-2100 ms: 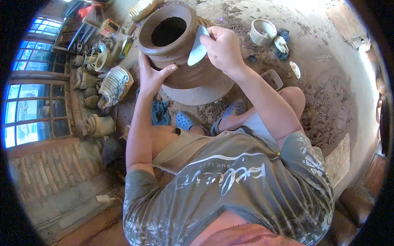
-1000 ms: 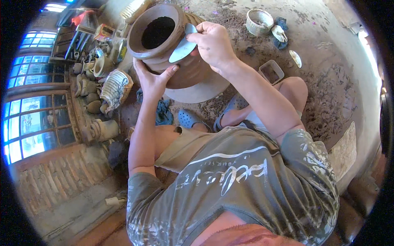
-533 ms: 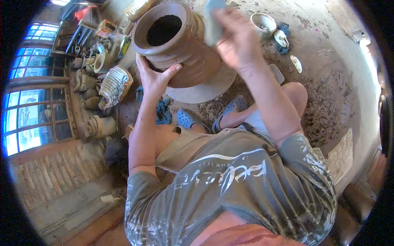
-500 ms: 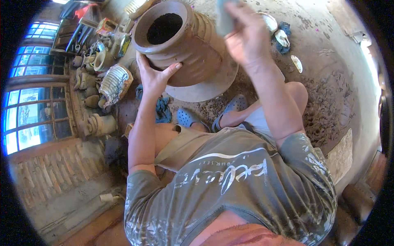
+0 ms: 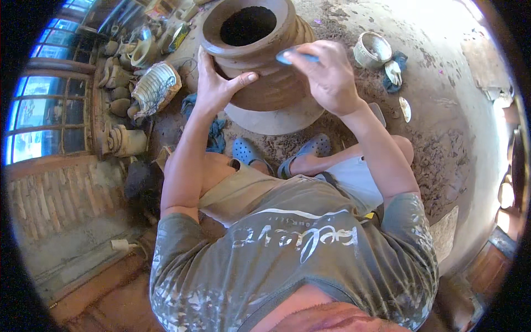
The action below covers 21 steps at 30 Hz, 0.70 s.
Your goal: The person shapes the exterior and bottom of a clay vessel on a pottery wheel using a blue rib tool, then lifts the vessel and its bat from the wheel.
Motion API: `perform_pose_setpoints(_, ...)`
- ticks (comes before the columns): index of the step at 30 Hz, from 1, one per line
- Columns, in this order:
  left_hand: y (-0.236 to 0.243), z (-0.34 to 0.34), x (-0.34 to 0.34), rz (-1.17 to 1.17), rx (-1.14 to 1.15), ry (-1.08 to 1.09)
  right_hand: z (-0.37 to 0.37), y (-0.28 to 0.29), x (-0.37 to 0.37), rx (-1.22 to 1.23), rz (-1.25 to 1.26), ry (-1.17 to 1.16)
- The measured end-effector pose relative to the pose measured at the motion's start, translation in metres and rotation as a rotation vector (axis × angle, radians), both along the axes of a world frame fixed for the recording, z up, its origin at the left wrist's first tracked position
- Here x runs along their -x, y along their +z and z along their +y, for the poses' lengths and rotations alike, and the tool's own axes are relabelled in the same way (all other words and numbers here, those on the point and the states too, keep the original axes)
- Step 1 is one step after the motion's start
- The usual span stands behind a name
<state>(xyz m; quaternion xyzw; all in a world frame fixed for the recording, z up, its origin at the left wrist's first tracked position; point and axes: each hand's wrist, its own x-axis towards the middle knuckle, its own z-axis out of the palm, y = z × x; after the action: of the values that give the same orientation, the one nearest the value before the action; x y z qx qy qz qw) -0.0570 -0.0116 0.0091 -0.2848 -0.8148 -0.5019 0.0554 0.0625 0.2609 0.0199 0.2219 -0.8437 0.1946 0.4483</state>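
Observation:
A large brown clay pot [image 5: 264, 87] with a wide rim and dark mouth stands on a round pale disc [image 5: 274, 124] in front of me. My left hand [image 5: 220, 87] lies against its left side below the rim, thumb stretched out and fingers spread, partly hidden behind the neck. In my right hand [image 5: 333, 83] is a flat blue-grey scraper [image 5: 296, 57], pinched between thumb and fingers. The scraper's edge is at the right side of the neck, though I cannot tell whether it touches the clay.
To the right stands a clay-smeared pail [image 5: 372, 51] beside a dark cloth [image 5: 397, 77] and a pale dish [image 5: 405, 109]. Loose clay covers the floor there. Toward the left are a ridged plaster-like piece [image 5: 156, 91], several small pots and a windowed wall [image 5: 50, 105]. My clogs [image 5: 316, 146] are below the disc.
My right hand has come down and left with the scraper, from above the pot's right side to its neck. My left hand stays on the pot. The view has shifted slightly.

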Motion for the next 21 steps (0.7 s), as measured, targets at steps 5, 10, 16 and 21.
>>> perform_pose_setpoints(5, 0.011, -0.001, 0.0, -0.065, -0.009, -0.029, -0.01, -0.004, 0.025, -0.092, 0.155, 0.084)
perform_pose_setpoints(10, 0.017, -0.005, 0.003, -0.034, 0.055, -0.036, -0.014, -0.008, 0.015, -0.072, -0.003, 0.074)
perform_pose_setpoints(16, 0.002, -0.01, 0.015, -0.04, -0.026, -0.105, -0.013, -0.017, 0.002, -0.074, 0.043, 0.149)
perform_pose_setpoints(21, 0.004, -0.01, 0.015, -0.038, -0.026, -0.109, -0.012, -0.015, 0.013, -0.056, 0.101, 0.137)
